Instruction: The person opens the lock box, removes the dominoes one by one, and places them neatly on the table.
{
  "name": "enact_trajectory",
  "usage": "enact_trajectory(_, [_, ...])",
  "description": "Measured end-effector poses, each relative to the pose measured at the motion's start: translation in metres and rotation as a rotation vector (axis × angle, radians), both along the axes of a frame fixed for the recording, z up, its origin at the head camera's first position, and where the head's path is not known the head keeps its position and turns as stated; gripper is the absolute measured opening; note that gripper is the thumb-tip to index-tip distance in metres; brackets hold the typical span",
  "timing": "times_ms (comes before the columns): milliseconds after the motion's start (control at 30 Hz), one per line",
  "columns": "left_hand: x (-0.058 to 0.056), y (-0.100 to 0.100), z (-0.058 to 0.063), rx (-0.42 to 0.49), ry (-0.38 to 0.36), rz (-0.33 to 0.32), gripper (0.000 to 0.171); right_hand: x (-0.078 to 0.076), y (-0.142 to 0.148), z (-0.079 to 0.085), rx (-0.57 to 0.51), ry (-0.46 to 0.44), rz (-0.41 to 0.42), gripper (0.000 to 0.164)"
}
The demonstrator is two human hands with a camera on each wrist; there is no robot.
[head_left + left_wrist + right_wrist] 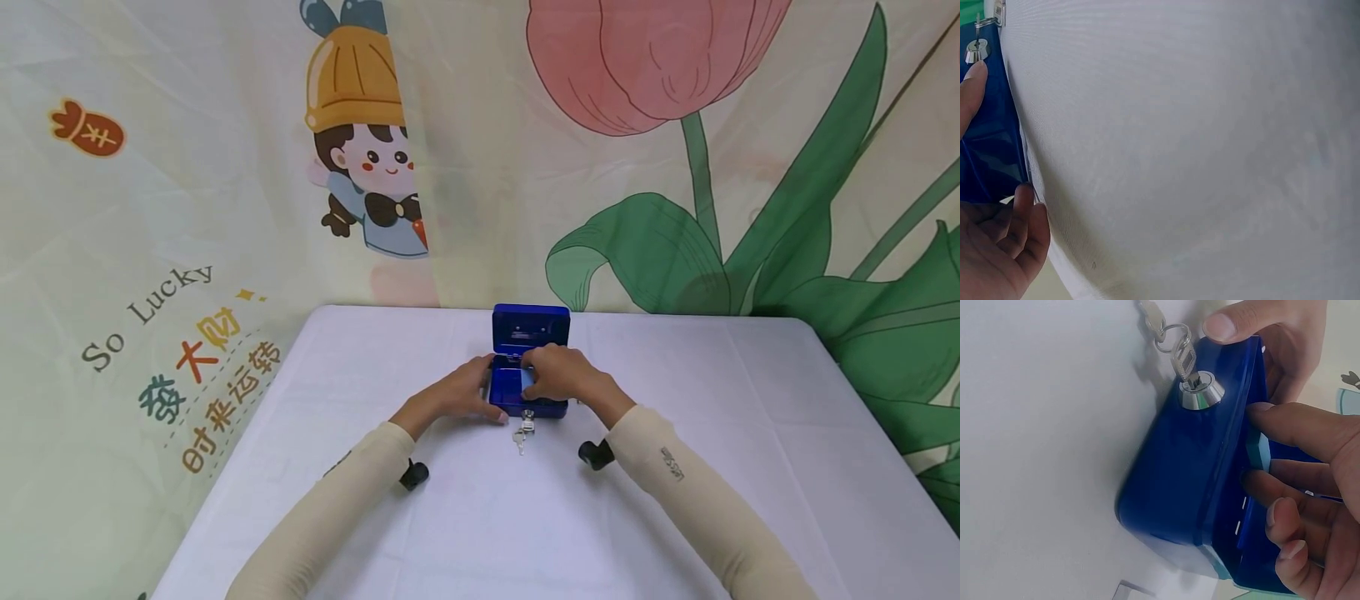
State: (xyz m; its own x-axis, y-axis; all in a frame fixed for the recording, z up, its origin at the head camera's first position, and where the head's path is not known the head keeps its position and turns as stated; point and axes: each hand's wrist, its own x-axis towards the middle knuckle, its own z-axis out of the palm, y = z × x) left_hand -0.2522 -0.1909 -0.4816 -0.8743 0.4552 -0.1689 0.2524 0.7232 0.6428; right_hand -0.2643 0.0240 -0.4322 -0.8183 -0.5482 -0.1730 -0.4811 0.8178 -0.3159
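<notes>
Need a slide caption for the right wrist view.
Right hand pinching a pale-blue piece inside the open box, left hand gripping one end, key in the lock.

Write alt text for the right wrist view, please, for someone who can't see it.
A right hand pinches a partly hidden pale blue item inside an open blue box, while the left hand holds one end. A key sits in the silver lock on the box's front.

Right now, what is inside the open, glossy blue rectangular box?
A pale blue, flat-faced object, pinched by the right hand. That hand hides part of the interior; anything beneath it cannot be seen.
</notes>
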Motion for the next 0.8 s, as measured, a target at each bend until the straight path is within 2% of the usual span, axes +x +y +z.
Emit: enact_trajectory(800, [0.001, 0.0, 0.001, 0.024, -0.001, -0.013, 0.111, 0.005, 0.018, 0.003, -0.005, -0.017, -0.042, 0.054])
